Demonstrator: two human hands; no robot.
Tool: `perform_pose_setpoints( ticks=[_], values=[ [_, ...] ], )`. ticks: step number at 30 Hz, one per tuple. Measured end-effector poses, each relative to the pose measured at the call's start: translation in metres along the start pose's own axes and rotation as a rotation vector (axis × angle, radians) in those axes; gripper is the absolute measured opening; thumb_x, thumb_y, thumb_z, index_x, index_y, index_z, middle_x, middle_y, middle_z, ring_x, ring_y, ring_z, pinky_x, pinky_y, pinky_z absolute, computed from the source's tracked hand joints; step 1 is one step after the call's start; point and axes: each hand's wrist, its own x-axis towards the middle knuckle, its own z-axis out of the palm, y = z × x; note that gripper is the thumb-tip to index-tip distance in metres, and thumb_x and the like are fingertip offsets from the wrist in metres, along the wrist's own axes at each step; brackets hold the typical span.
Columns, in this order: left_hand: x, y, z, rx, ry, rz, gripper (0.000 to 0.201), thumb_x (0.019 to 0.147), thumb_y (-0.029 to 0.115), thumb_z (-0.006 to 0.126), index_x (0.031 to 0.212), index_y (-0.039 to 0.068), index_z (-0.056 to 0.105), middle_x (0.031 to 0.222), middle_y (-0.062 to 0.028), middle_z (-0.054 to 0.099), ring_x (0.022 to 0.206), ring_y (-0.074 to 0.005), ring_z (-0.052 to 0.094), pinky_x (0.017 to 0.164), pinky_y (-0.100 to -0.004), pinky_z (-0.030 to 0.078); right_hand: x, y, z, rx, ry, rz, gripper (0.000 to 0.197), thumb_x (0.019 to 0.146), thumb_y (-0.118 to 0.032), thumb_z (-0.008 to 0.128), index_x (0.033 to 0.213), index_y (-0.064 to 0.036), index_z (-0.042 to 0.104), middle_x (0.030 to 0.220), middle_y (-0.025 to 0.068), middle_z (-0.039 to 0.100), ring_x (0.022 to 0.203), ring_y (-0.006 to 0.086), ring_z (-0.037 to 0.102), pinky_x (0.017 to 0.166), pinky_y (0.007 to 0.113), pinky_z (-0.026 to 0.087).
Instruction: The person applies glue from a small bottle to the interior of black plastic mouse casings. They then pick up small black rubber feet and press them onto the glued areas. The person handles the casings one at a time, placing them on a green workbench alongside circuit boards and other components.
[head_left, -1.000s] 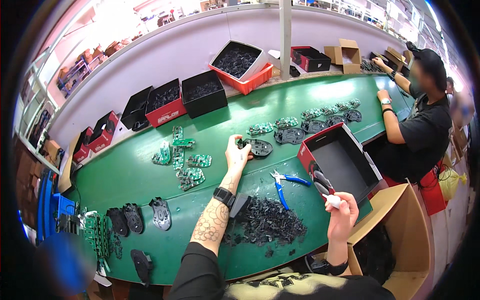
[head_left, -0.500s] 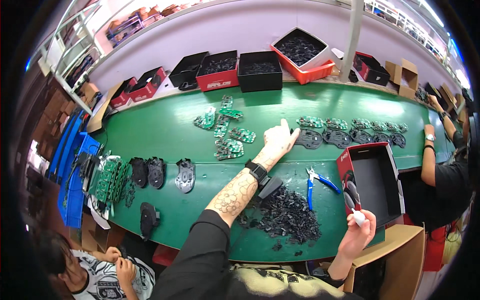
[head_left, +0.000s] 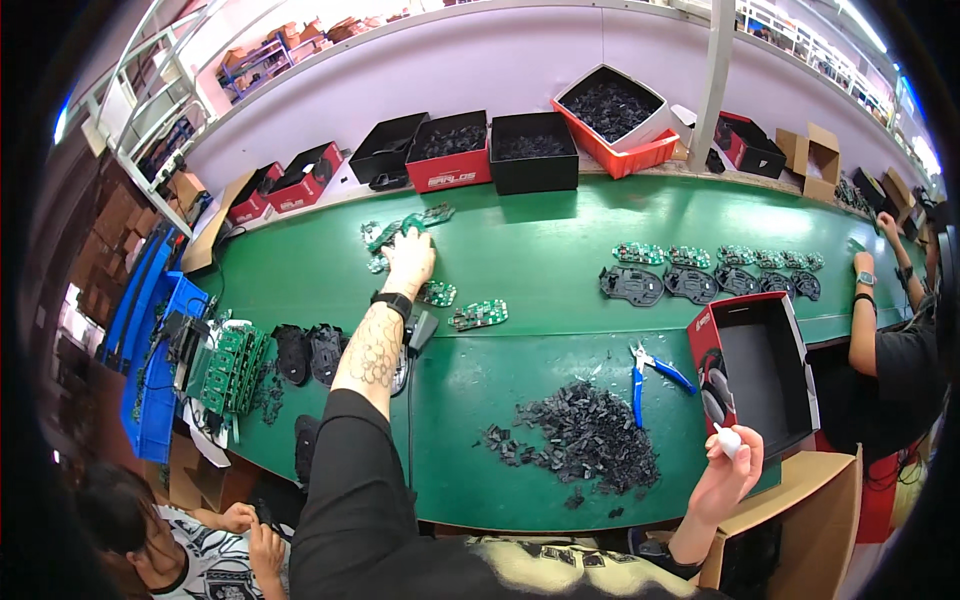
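My left hand (head_left: pixel 410 265) reaches over the loose green circuit boards (head_left: pixel 375 235) on the left part of the bench. Its fingers are bent down around a circuit board (head_left: pixel 410 224), partly hiding it. Nearer me, beside the wrist, lie two more boards (head_left: pixel 478 315). In my right hand (head_left: pixel 722 485), low on the right, a small white bottle (head_left: pixel 729 441) with a thin nozzle is held between fingers and thumb. It is in front of an open red and black box (head_left: pixel 765 370). To the right, several black mouse bases (head_left: pixel 633 286) lie below a row of boards (head_left: pixel 638 254).
A heap of black plastic bits (head_left: pixel 590 435) and blue-handled cutters (head_left: pixel 660 370) lie on the green bench (head_left: pixel 520 360). Boxes of black parts (head_left: pixel 448 155) line the back. A stack of board panels (head_left: pixel 235 370) stands at left. Co-workers sit at both sides.
My left hand has moved left from the mouse bases onto the loose boards, and several boards have shifted. My right hand still holds the white bottle in nearly the same place.
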Motion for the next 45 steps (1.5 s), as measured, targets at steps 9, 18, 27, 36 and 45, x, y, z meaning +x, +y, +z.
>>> perform_pose_setpoints(
  ticks=[9, 18, 27, 36, 45],
  values=[
    [0.025, 0.094, -0.056, -1.359, -0.046, -0.130, 0.035, 0.076, 0.014, 0.066, 0.110, 0.007, 0.063, 0.097, -0.0088, 0.065, 0.086, -0.0164, 0.064, 0.071, -0.0296, 0.052, 0.000, -0.001, 0.005, 0.017, -0.039, 0.041, 0.031, 0.092, -0.024, 0.053, 0.102, 0.0043, 0.055, 0.075, 0.0079, 0.056, 0.068, 0.0135, 0.051, 0.069, 0.029, 0.043],
    [-0.001, 0.200, -0.059, -0.691, 0.201, 0.435, 0.036, 0.074, 0.017, 0.069, 0.109, 0.011, 0.064, 0.096, -0.0121, 0.063, 0.093, -0.0329, 0.058, 0.086, -0.0394, 0.047, -0.004, -0.003, 0.000, 0.012, 0.008, 0.056, 0.033, 0.088, -0.027, 0.058, 0.099, 0.0048, 0.057, 0.074, 0.0101, 0.059, 0.062, 0.0152, 0.055, 0.061, 0.028, 0.046],
    [0.000, 0.216, -0.051, -0.872, 0.225, 0.528, 0.041, 0.077, 0.017, 0.068, 0.115, 0.007, 0.056, 0.111, -0.0154, 0.057, 0.104, -0.0333, 0.054, 0.089, -0.0412, 0.045, -0.002, 0.003, -0.005, 0.036, 0.004, 0.064, 0.036, 0.087, -0.029, 0.059, 0.098, 0.0051, 0.056, 0.075, 0.0106, 0.059, 0.062, 0.0150, 0.056, 0.058, 0.026, 0.046],
    [-0.077, 0.081, -0.100, -0.223, -0.427, 0.527, 0.055, 0.092, 0.042, 0.048, 0.143, 0.026, 0.032, 0.144, -0.0178, 0.032, 0.134, -0.0357, 0.031, 0.100, -0.0663, 0.028, -0.005, 0.010, -0.003, 0.017, -0.011, 0.095, 0.037, 0.087, -0.030, 0.060, 0.098, 0.0049, 0.056, 0.087, 0.0127, 0.058, 0.061, 0.0147, 0.054, 0.057, 0.025, 0.044],
    [-0.012, 0.015, -0.031, -0.020, -0.300, 0.192, 0.059, 0.088, 0.038, 0.055, 0.139, 0.015, 0.035, 0.139, -0.0149, 0.039, 0.129, -0.0315, 0.036, 0.099, -0.0638, 0.031, -0.007, 0.009, 0.005, -0.001, -0.024, 0.069, 0.033, 0.087, -0.028, 0.060, 0.097, 0.0028, 0.056, 0.085, 0.0115, 0.057, 0.063, 0.0148, 0.055, 0.056, 0.024, 0.043]
  ],
)
